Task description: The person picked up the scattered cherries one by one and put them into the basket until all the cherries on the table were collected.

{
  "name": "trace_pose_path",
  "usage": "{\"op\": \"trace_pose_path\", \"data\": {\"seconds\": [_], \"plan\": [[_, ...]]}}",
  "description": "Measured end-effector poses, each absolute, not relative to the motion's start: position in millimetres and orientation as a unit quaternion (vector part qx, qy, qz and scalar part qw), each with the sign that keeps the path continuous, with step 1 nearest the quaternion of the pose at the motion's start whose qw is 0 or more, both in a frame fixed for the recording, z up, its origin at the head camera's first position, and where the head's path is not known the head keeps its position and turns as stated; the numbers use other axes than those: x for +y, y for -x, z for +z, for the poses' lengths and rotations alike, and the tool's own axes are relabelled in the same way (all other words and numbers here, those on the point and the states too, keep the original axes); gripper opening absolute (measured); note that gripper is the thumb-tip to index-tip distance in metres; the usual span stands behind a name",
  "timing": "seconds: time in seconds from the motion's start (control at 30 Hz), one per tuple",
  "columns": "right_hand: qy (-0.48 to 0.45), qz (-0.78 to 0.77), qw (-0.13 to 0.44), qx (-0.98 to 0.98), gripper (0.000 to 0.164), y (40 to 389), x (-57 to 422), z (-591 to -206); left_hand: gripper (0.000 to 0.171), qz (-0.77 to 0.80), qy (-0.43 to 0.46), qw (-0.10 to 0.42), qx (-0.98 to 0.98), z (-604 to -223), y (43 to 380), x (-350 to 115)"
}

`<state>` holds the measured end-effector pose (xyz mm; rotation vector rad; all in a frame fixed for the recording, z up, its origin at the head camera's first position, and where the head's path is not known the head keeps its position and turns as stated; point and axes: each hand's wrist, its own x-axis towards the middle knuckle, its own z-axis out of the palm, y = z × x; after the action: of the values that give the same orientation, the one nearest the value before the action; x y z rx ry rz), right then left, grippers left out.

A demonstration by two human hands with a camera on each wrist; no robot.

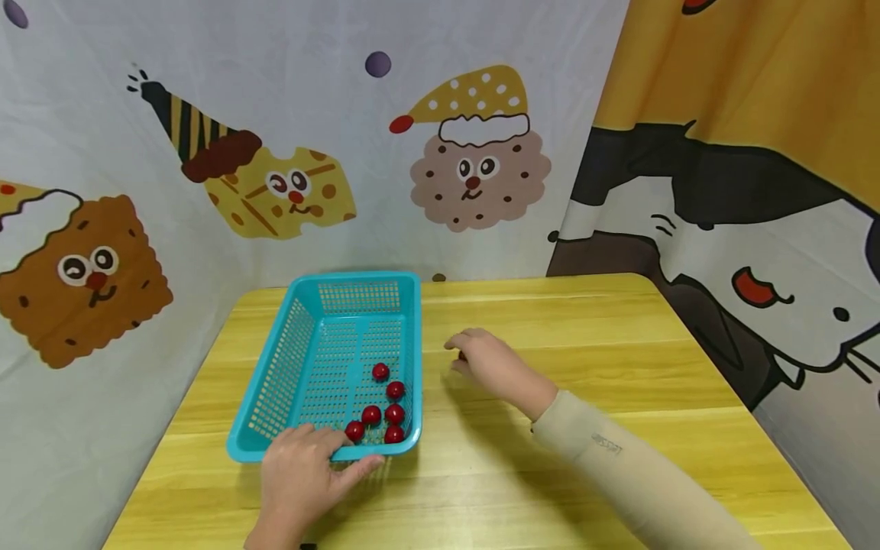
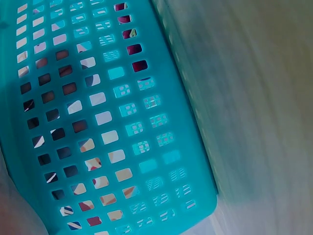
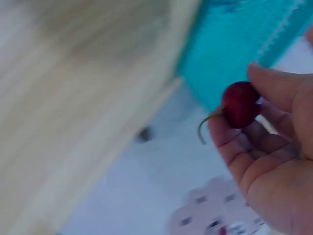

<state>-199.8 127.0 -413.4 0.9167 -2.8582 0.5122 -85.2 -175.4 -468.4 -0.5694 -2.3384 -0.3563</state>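
A turquoise plastic basket [image 1: 415, 336] stands on the wooden table, with several red cherries [image 1: 395, 390] gathered near its front right corner. My left hand [image 1: 301, 473] grips the front rim, its fingers over the edge and the thumb along the outside. To the right of the basket, above the table, my right hand [image 1: 500, 370] pinches a single cherry [image 3: 239, 105] between thumb and fingers. Its green stem [image 3: 202, 128] curves downward in the right wrist view. From the left wrist, the perforated side wall [image 2: 105, 117] shows close up, with dark red cherries visible through some holes.
The yellow wood-grain table [image 1: 550, 321] extends right of the basket to a rounded far corner. Behind it hangs a white cloth [image 1: 309, 84] printed with cartoon biscuits and cheese. On the right is a yellow cloth section [image 1: 749, 69] above a large cat print.
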Motion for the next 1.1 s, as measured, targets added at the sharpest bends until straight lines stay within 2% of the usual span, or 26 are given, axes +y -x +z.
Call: {"op": "trace_pose_path", "data": {"seconds": [0.17,0.3,0.4,0.5,0.8,1.1], "plan": [[-0.431,0.175,0.119,-0.877,0.023,186,76,-392,0.059,-0.134,0.22,0.355,-0.898,-469,85,-175],[-0.488,0.127,0.16,-0.848,0.02,178,39,-394,0.06,-0.138,0.226,0.381,-0.886,-471,86,-175],[-0.516,0.08,0.171,-0.835,0.017,173,16,-404,0.061,-0.143,0.227,0.397,-0.878,-472,87,-174],[-0.539,0.044,0.157,-0.826,0.017,170,-3,-417,0.061,-0.144,0.227,0.408,-0.873,-472,87,-174],[-0.501,0.048,0.101,-0.858,0.015,171,-18,-431,0.063,-0.14,0.225,0.42,-0.868,-467,90,-174],[-0.473,0.098,0.131,-0.866,0.013,172,-14,-431,0.061,-0.144,0.228,0.416,-0.869,-466,88,-173]]}}
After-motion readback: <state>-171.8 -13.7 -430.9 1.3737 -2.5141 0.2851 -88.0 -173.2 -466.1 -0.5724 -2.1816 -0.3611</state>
